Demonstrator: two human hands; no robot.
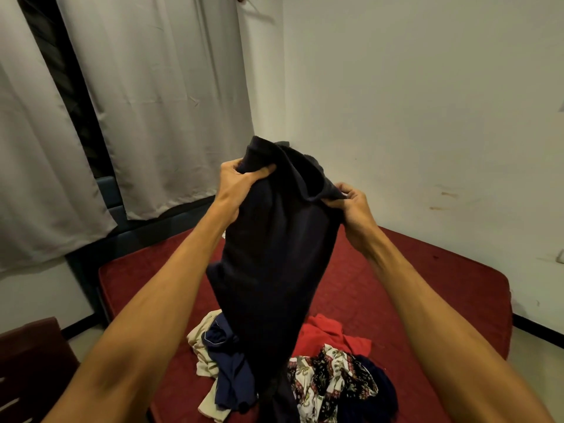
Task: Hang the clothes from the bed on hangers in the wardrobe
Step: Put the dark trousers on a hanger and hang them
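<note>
A dark navy garment (pixel 271 270) hangs in the air above the bed, held up by both hands. My left hand (pixel 236 186) grips its top left edge with thumb and curled fingers. My right hand (pixel 355 209) pinches the top right edge. The garment's lower end reaches down into a pile of clothes on the red mattress (pixel 412 285): a red piece (pixel 329 334), a blue piece (pixel 232 370), a cream piece (pixel 203 337) and a patterned black, white and red piece (pixel 329 380). No hanger or wardrobe is in view.
Grey curtains (pixel 158 102) cover a dark window at the back left. A white wall (pixel 427 102) stands behind and to the right of the bed. Dark wooden furniture (pixel 30 361) sits at the lower left beside the bed.
</note>
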